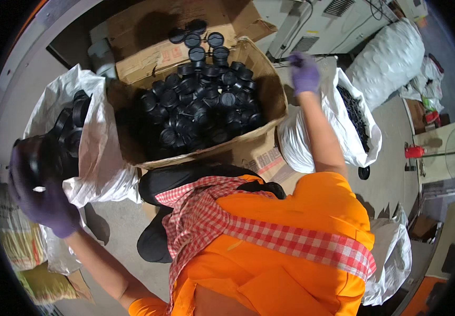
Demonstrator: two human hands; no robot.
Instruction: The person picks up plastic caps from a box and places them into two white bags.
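Note:
My gloved left hand [45, 203] is closed on black round plastic pieces [37, 158] at the mouth of the left white sack [95, 174], which has more black pieces inside. A cardboard box [277, 89] in the middle holds several black round caps [190, 105], some joined in pairs. My gloved right hand [304, 76] is raised between the box and the right white sack [298, 147], its fingers curled, slightly blurred, around something dark I cannot make out. The right sack contains small black pieces [354, 116].
Flattened cardboard [122, 31] lies behind the box, beside a light machine cabinet [322, 21]. A bulging white bag [385, 63] stands back right, a red object [414, 151] at the right. More sacks [383, 263] lie at lower right and left [11, 231].

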